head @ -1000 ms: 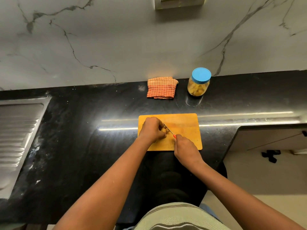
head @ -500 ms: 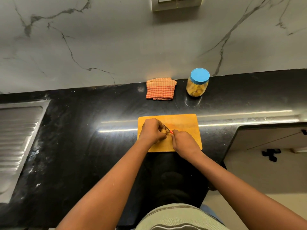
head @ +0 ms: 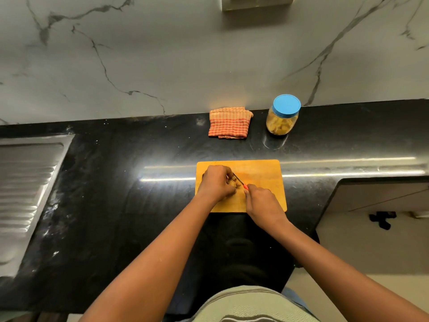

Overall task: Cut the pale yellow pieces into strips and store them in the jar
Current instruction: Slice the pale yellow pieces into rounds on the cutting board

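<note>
An orange cutting board (head: 262, 173) lies on the black counter. My left hand (head: 217, 181) is curled over a pale yellow piece (head: 236, 182) on the board and holds it down; most of the piece is hidden by my fingers. My right hand (head: 261, 203) grips a small knife (head: 240, 181) with a red handle, its thin blade angled against the piece beside my left fingertips. A clear jar (head: 282, 119) with a blue lid on stands at the back of the counter, holding pale yellow pieces.
A folded orange checked cloth (head: 229, 123) lies left of the jar against the marble wall. A steel sink drainboard (head: 25, 189) fills the counter's left end. The counter (head: 130, 205) ends at the right, above a cabinet.
My right hand and the knife slid in toward my left hand, then drew slightly back, in a sawing stroke. My left hand stays on the piece. The camera shifted slightly.
</note>
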Available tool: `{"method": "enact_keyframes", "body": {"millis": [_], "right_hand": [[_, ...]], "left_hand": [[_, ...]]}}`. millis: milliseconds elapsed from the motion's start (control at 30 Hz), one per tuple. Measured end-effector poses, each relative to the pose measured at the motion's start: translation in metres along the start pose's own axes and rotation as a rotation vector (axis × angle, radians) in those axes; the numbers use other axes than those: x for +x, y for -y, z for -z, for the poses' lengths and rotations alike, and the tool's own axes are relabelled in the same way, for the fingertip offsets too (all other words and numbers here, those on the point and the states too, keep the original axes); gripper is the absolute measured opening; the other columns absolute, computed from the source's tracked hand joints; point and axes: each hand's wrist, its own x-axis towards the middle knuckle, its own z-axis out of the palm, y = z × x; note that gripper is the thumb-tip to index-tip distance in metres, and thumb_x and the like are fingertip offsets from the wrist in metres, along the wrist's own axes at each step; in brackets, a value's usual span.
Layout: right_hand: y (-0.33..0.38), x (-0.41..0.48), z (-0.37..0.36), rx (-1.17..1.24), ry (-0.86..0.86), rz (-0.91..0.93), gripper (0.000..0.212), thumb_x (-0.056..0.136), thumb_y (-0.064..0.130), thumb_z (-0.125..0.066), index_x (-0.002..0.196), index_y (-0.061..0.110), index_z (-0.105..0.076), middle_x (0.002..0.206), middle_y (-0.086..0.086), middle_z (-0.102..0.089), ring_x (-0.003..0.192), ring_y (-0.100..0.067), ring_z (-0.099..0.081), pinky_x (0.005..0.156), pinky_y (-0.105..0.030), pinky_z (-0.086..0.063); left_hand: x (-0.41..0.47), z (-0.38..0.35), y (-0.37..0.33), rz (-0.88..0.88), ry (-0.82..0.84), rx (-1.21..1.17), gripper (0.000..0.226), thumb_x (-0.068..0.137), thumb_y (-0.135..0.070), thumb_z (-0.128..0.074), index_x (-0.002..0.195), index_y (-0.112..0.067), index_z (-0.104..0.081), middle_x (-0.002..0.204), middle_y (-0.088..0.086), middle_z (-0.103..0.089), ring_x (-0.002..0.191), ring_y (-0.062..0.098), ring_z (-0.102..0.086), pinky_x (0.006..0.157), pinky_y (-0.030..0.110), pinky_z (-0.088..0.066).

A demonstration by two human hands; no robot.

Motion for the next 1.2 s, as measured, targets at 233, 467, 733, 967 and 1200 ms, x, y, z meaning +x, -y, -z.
{"method": "enact_keyframes", "body": {"millis": [233,467,733,967,1200], "right_hand": [[0.002,0.001,-0.001,-0.036,0.001,0.003,0.03,0.103,0.027,-0.037,0.111,0.009,-0.059,0.084,-0.009,-0.065,0.068,-0.024,-0.059,0.056,-0.03,-0.044],[0.0,0.015,0.005,-0.033,0.069,0.023,0.027,0.102,0.025,-0.039,0.105,0.008,-0.06,0.079,-0.013,-0.064,0.063,-0.027,-0.056,0.054,-0.032,-0.041],[-0.013,0.006,0.011,0.047,0.116,0.014,0.027,0.101,0.026,-0.042,0.105,0.009,-0.063,0.072,-0.009,-0.063,0.055,-0.019,-0.052,0.051,-0.028,-0.037],[-0.013,0.01,0.014,0.005,0.155,0.014,0.029,0.102,0.028,-0.04,0.106,0.011,-0.062,0.076,-0.007,-0.06,0.06,-0.019,-0.053,0.055,-0.029,-0.042],[-0.02,-0.016,0.015,-0.054,0.153,-0.03,0.032,0.103,0.03,-0.037,0.121,0.013,-0.056,0.087,-0.008,-0.064,0.072,-0.022,-0.061,0.062,-0.034,-0.053]], "left_hand": [[0.001,-0.002,0.0,-0.004,-0.004,0.007,0.026,0.064,-0.028,-0.081,0.088,-0.021,-0.071,0.073,-0.005,-0.064,0.067,0.012,-0.059,0.057,0.024,-0.046],[0.0,-0.002,0.0,-0.009,0.002,0.002,0.027,0.067,-0.028,-0.082,0.091,-0.02,-0.071,0.079,-0.004,-0.065,0.069,0.011,-0.058,0.058,0.023,-0.044],[-0.001,-0.002,0.005,-0.008,0.007,-0.069,0.032,0.065,-0.025,-0.087,0.092,-0.017,-0.072,0.08,-0.003,-0.065,0.069,0.011,-0.057,0.058,0.021,-0.046],[-0.002,-0.003,0.005,-0.002,0.0,-0.078,0.033,0.065,-0.025,-0.088,0.091,-0.017,-0.071,0.074,-0.004,-0.063,0.066,0.01,-0.056,0.056,0.02,-0.043],[-0.004,0.0,0.008,0.005,-0.003,-0.116,0.034,0.064,-0.022,-0.089,0.094,-0.016,-0.073,0.073,-0.005,-0.063,0.065,0.008,-0.055,0.055,0.019,-0.043]]}}
